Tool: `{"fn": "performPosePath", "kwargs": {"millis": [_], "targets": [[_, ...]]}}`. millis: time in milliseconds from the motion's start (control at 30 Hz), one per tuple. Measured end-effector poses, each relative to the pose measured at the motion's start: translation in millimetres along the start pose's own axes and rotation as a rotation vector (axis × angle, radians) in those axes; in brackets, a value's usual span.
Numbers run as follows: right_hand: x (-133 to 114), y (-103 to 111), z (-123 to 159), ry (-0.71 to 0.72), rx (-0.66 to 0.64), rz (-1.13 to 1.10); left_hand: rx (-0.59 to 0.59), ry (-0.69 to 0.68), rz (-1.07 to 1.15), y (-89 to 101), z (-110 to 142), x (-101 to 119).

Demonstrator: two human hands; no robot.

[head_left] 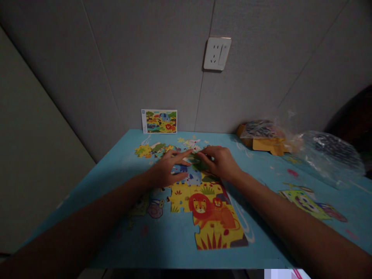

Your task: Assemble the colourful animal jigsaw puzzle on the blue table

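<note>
A partly joined jigsaw puzzle lies on the table, with orange lions on yellow at its near end and blue elephants farther up. My left hand rests over its left side, fingers spread, the index fingertip reaching to the far edge. On the far right part, my right hand has thumb and fingers drawn together at a greenish puzzle piece; the fingers partly hide it. Loose puzzle pieces lie beyond my left hand, some overlapping.
A picture card of the animal scene leans on the wall. An orange box and a clear plastic bag sit at the back right. The blue tabletop bears printed cartoon figures. A socket plate is on the wall.
</note>
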State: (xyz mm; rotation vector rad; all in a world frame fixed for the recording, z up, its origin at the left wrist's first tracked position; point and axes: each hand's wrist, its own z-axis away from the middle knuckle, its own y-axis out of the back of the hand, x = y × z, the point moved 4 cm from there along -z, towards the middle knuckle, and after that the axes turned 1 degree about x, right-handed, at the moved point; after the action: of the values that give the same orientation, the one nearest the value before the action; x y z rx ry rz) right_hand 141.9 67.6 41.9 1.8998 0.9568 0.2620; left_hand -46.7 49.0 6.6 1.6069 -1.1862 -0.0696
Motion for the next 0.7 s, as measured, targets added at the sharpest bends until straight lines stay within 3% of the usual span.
{"fn": "performPosePath", "kwargs": {"millis": [167, 267, 367, 467, 567, 700], "targets": [[-11, -2, 4, 0.054, 0.070, -0.112, 0.012, -0.061, -0.025, 2.4, 0, 6], [-5, -2, 5, 0.017, 0.141, -0.109, 0.037, -0.035, -0.091, 5.1, 0, 4], [14, 1, 4, -0.108, 0.200, -0.033, 0.179, 0.131, -0.248, 16.6, -2, -10], [38, 4, 3, -0.255, 0.161, 0.064, 0.334, 0.449, -0.438, 32.2, 0, -34], [53, 5, 3, -0.360, 0.071, 0.138, 0.328, 0.669, -0.514, 38.8, 4, -55], [57, 2, 3, -0.392, -0.027, 0.196, 0.276, 0.685, -0.519, 37.5, 7, -65]]}}
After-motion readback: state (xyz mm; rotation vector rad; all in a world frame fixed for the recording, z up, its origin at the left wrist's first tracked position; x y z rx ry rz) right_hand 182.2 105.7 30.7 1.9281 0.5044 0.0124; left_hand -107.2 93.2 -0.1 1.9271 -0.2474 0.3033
